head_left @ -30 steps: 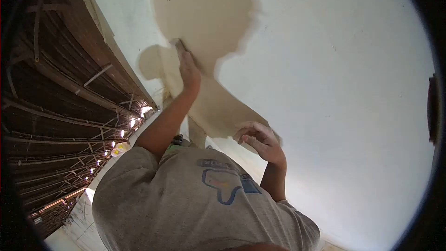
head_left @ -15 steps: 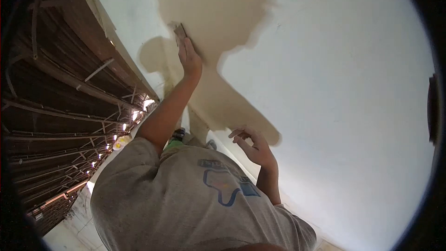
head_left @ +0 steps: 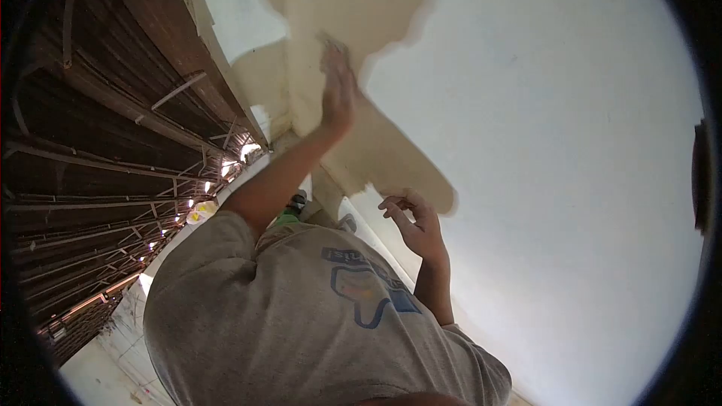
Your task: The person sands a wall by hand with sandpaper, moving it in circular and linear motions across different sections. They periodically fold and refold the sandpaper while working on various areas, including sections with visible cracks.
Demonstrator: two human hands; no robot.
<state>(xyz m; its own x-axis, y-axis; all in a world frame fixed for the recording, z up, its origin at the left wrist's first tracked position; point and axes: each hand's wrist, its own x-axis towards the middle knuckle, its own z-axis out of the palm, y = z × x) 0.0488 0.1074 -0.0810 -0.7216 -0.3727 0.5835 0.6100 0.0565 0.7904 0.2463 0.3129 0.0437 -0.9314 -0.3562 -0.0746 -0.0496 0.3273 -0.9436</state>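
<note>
Against the white wall (head_left: 564,143), the left hand (head_left: 338,96) grips a blurred tool (head_left: 333,44), right hand (head_left: 420,227) loosely open.

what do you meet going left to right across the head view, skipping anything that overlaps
Yellow-white item, dark shoe, left hand, right hand, dark object at the edge.
</note>
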